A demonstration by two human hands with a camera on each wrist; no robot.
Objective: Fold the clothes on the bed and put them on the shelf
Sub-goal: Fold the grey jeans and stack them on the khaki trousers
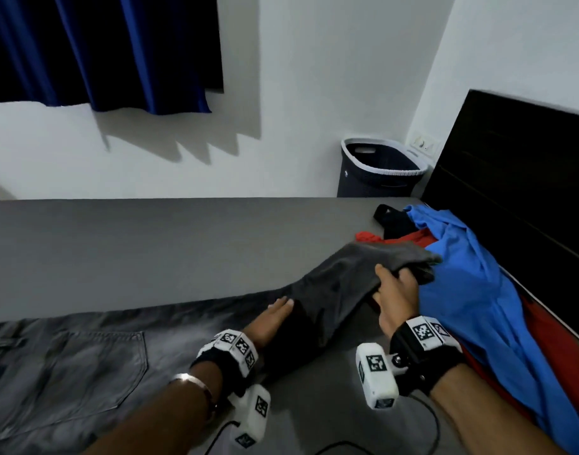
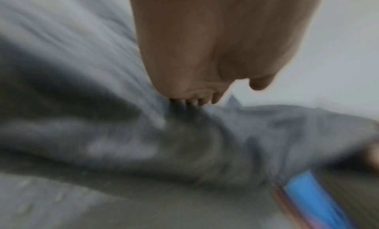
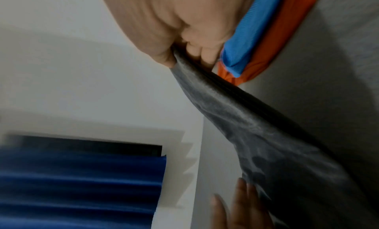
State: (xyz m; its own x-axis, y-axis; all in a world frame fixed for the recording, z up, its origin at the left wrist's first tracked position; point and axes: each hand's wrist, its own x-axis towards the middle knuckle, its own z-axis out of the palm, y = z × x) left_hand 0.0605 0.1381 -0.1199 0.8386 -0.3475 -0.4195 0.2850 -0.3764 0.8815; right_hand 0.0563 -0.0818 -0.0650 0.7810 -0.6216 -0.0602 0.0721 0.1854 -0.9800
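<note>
Our right hand (image 1: 395,298) grips the leg end of the grey jeans (image 1: 94,366) and lifts it off the grey bed (image 1: 150,244) — fingers curled round the cloth. Our left hand (image 1: 275,318) lies flat on the jeans, fingers straight and together, beside the blue garment (image 1: 472,290) and red garment (image 1: 367,237).

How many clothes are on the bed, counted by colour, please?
Grey jeans, with the left hand flat on them and the right hand gripping the leg end: 1
Blue garment: 1
Red garment: 1
Black garment: 1
Total: 4
</note>
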